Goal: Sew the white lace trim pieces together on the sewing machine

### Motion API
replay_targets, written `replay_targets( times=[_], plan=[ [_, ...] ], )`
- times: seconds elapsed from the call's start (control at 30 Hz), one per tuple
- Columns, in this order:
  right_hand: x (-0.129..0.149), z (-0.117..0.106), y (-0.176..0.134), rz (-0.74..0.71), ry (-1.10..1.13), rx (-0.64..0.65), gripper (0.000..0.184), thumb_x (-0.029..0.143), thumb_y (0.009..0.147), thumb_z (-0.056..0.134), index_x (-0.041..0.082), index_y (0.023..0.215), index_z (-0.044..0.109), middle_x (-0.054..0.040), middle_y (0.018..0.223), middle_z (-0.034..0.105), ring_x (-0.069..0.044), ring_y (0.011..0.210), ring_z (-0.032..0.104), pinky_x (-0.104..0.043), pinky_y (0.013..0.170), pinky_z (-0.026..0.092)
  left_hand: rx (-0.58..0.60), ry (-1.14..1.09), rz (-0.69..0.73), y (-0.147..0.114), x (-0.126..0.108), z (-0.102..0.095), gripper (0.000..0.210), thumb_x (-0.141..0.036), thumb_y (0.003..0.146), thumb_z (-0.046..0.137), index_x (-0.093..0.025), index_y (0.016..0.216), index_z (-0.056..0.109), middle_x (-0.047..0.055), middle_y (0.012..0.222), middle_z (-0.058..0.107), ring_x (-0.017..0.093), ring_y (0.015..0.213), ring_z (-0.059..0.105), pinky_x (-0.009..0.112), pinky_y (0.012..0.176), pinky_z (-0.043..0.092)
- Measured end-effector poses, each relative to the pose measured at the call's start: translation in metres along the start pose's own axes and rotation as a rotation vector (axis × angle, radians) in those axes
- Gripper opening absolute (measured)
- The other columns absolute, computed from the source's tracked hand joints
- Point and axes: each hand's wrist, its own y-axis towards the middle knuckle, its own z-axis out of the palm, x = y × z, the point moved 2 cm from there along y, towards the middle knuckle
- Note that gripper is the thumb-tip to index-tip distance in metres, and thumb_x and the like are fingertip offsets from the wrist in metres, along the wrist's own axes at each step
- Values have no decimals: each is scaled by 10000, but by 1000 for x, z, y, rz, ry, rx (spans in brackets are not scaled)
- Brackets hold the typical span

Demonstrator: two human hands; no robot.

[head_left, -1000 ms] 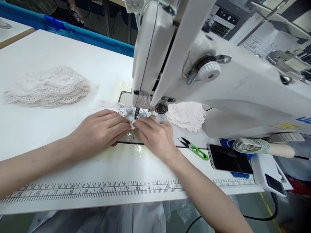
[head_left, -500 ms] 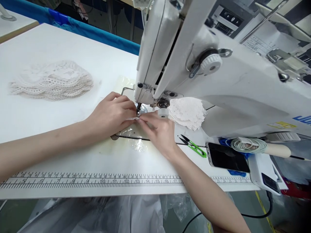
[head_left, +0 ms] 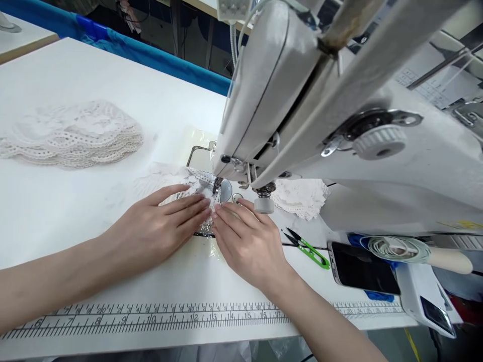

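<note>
A white lace piece (head_left: pixel 199 182) lies on the machine bed beneath and left of the presser foot (head_left: pixel 218 186) of the sewing machine (head_left: pixel 260 85). My left hand (head_left: pixel 162 223) rests on its near left part, fingers stretched out and lying flat, its thumb at the lace's left side. Just in front of the foot, my right hand (head_left: pixel 251 239) presses the lace's right edge with straight fingers. The fingertips of both hands almost meet there. My right thumb is hidden beneath the hand.
A stack of lace pieces (head_left: pixel 75 133) lies at left; more lace (head_left: pixel 302 197) sits under the machine arm. Green thread snips (head_left: pixel 311 251), a phone (head_left: pixel 362 266), a cord coil (head_left: pixel 396 249) and a white device (head_left: pixel 422 296) are at right. A ruler strip (head_left: pixel 151 319) runs along the front edge.
Both hands had pinched a small bit of lace close at the foot; now their fingers are laid out flat and the lace is spread left of the foot. The view has shifted nearer the machine.
</note>
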Motion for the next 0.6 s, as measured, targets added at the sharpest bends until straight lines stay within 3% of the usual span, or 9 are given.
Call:
replay_targets(
  times=[0.23,0.4,0.6],
  plan=[
    [-1,2,0,14,11,19,197,174,1029,616,168,1063,810,-64,1198,807,-208,1042,763,-409,1045,597,-1,-8,-18,-1,-1,2,378,-108,1056,470,-181,1364,675,63,1397,714,232,1340,653,460,1278,395],
    [-1,3,1,19,-6,-8,198,164,1027,616,156,1050,813,-59,1165,817,-203,1005,770,-394,1020,596,22,64,37,10,2,-5,351,-89,1056,454,-169,1259,729,56,1314,759,227,1232,719,447,1220,444],
    [-4,7,2,54,5,41,212,175,1030,616,173,1114,810,-69,1209,803,-218,1049,769,-406,1071,558,11,34,21,14,8,-4,355,-121,1064,459,-202,1271,735,49,1291,770,223,1214,729,459,1196,464]
  ],
)
